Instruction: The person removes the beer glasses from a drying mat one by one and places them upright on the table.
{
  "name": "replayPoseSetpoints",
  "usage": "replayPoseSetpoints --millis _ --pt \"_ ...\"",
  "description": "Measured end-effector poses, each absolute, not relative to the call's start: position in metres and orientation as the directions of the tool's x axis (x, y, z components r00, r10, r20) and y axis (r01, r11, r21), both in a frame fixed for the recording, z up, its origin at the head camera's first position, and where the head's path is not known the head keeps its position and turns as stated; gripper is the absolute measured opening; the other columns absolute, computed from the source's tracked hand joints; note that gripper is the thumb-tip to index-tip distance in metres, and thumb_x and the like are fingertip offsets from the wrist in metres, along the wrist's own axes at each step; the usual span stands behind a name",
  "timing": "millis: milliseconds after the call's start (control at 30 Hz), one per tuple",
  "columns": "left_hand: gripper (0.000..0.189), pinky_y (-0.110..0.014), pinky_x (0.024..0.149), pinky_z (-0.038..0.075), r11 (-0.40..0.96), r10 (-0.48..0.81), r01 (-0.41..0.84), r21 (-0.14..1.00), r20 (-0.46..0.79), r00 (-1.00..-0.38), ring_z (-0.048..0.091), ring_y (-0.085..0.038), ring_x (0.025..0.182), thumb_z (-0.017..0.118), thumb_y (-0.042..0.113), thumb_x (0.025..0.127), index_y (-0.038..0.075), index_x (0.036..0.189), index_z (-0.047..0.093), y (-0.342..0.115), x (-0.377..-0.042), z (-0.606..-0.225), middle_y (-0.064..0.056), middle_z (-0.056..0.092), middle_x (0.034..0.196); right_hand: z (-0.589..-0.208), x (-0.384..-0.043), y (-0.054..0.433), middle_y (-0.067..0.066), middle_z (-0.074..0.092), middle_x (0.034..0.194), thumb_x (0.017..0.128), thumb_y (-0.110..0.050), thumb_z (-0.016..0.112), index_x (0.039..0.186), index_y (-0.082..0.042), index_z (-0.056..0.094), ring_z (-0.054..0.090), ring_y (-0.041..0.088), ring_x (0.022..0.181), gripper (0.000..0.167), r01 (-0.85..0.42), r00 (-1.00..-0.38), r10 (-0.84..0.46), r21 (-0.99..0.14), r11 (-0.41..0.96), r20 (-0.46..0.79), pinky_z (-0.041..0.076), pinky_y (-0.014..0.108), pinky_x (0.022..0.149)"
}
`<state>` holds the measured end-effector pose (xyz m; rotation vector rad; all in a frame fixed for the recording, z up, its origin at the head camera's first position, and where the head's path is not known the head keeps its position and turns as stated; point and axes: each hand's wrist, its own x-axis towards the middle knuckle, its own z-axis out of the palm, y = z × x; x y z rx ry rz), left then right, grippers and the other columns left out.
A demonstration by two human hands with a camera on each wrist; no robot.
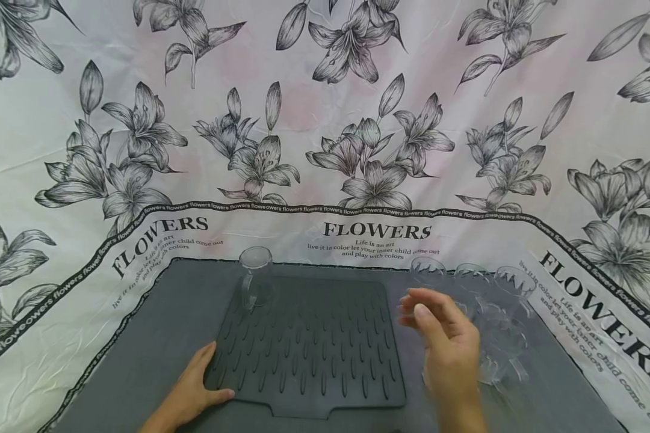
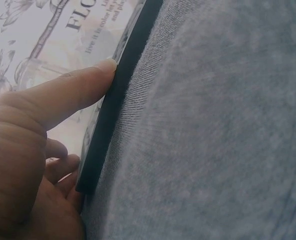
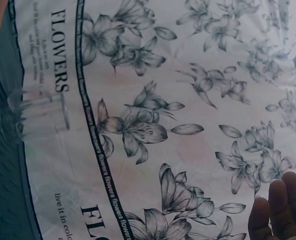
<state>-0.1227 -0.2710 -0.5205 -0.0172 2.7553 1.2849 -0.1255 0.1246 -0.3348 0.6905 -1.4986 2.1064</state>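
Note:
A dark drying mat (image 1: 309, 337) with raised ribs and a tab on its near edge lies on the grey cloth. My left hand (image 1: 192, 382) holds its near left corner, the thumb on the front edge and the fingers along the left side. In the left wrist view the thumb (image 2: 77, 92) touches the mat's edge (image 2: 112, 95). One clear glass mug (image 1: 257, 276) stands on the mat's far left corner, handle facing nearer. My right hand (image 1: 446, 343) is raised right of the mat, fingers loosely bent, holding nothing; its fingers (image 3: 288, 205) show in the right wrist view.
Several clear glass mugs (image 1: 514, 282) stand close together on the right, partly hidden behind my right hand. A white flower-printed cloth (image 1: 379, 150) rises at the back and both sides. Grey cloth (image 1: 141, 349) extends left of the mat.

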Motion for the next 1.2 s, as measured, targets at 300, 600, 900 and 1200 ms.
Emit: replayPoseSetpoints --millis 300,600,900,1200 --pt "0.114 -0.065 0.100 0.029 0.654 0.025 -0.067 0.753 -0.111 -0.994 0.023 -0.053 0.134 0.087 0.037 0.070 -0.011 0.148 0.020 -0.271 -0.125 -0.520 -0.033 0.021 0.149 -0.341 -0.142 0.100 0.021 0.061 0.094 0.097 0.003 0.052 0.108 0.010 0.062 0.064 0.027 0.087 0.017 -0.579 -0.813 0.026 -0.803 -0.142 0.582 0.055 0.034 0.075" --pt "0.115 -0.066 0.100 0.029 0.656 0.023 -0.068 0.752 -0.110 -0.994 0.022 -0.053 0.134 0.088 0.037 0.069 -0.011 0.148 0.020 -0.270 -0.126 -0.520 -0.033 0.021 0.149 -0.353 -0.161 0.076 0.024 0.060 0.099 0.098 -0.006 0.055 0.111 0.005 0.062 0.062 0.030 0.092 0.019 -0.518 -0.846 -0.079 -0.848 -0.111 0.527 0.054 0.039 0.078" --pt "0.116 -0.066 0.101 0.028 0.646 0.024 -0.068 0.760 -0.109 -0.994 0.021 -0.052 0.134 0.088 0.038 0.068 -0.011 0.148 0.020 -0.269 -0.127 -0.521 -0.033 0.020 0.149 -0.368 -0.182 0.051 0.020 0.062 0.101 0.098 -0.014 0.058 0.112 0.001 0.064 0.058 0.042 0.096 0.021 -0.463 -0.866 -0.144 -0.877 -0.126 0.478 0.053 0.046 0.080" --pt "0.116 -0.066 0.100 0.029 0.654 0.021 -0.062 0.754 -0.100 -0.995 0.023 -0.053 0.133 0.087 0.039 0.068 -0.011 0.148 0.020 -0.268 -0.125 -0.522 -0.033 0.021 0.148 -0.381 -0.202 0.022 0.012 0.064 0.111 0.101 -0.014 0.054 0.119 -0.001 0.062 0.062 0.025 0.102 0.024 -0.399 -0.878 -0.252 -0.913 -0.087 0.407 0.051 0.048 0.085"
